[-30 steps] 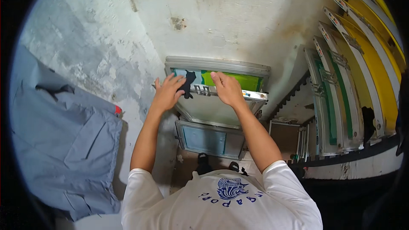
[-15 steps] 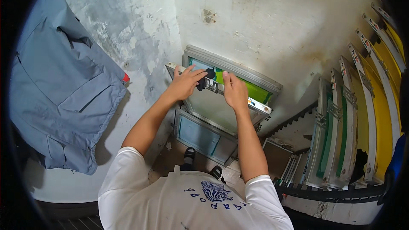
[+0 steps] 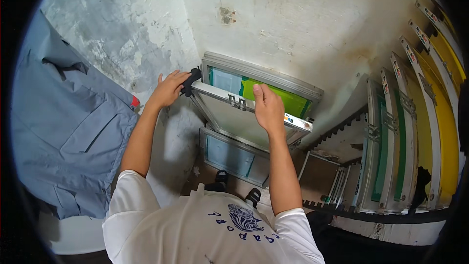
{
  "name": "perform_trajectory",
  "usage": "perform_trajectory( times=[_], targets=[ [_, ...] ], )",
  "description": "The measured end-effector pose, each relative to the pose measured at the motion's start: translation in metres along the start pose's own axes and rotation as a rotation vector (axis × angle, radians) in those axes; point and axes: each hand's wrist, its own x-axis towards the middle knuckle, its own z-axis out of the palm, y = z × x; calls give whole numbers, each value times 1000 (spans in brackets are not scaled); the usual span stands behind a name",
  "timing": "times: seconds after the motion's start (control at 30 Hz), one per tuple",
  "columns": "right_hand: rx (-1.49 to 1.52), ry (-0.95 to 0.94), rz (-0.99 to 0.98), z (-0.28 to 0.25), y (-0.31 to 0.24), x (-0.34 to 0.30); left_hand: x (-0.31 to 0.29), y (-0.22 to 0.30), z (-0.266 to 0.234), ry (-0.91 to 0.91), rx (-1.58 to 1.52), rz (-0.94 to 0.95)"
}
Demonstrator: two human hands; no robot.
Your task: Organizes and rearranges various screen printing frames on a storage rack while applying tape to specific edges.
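A metal-framed mesh screen (image 3: 229,117) stands tilted in front of me, its silver top bar fitted with small metal clips. My right hand (image 3: 269,110) is closed round that bar, right of the clips, with the thumb on the near side pointing up. At the bar's left corner, my left hand (image 3: 171,87) presses a crumpled black cloth (image 3: 191,82) against the frame; its fingers are partly bent over the cloth. Behind stands another framed screen (image 3: 293,99) with a green and pale-blue panel, leaning on the wall.
Low by my feet leans a framed light-blue screen (image 3: 227,154). At right, a black slotted rack (image 3: 391,213) holds several upright screens, yellow and green. A grey jacket (image 3: 73,132) hangs at left. A stained wall (image 3: 293,19) rises behind.
My left hand has wiped or slid the black cloth leftward along the top bar, from near the clips to the left corner. My right hand keeps its hold on the bar.
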Motion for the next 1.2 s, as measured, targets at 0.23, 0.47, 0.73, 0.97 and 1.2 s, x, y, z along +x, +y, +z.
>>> perform_trajectory(
  times=[0.23,0.47,0.73,0.97,1.2],
  targets=[
    [19,29,101,45,5,25,23,-99,30,25,-784,25],
    [95,109,159,84,6,43,46,-148,73,24,-1138,78],
    [-17,157,147,138,4,48,58,-129,51,223,-486,296],
    [-96,170,190,118,33,74,99,-61,49,197,-169,494],
    [-73,314,186,99,29,102,130,9,44,84,-205,735]
  ],
)
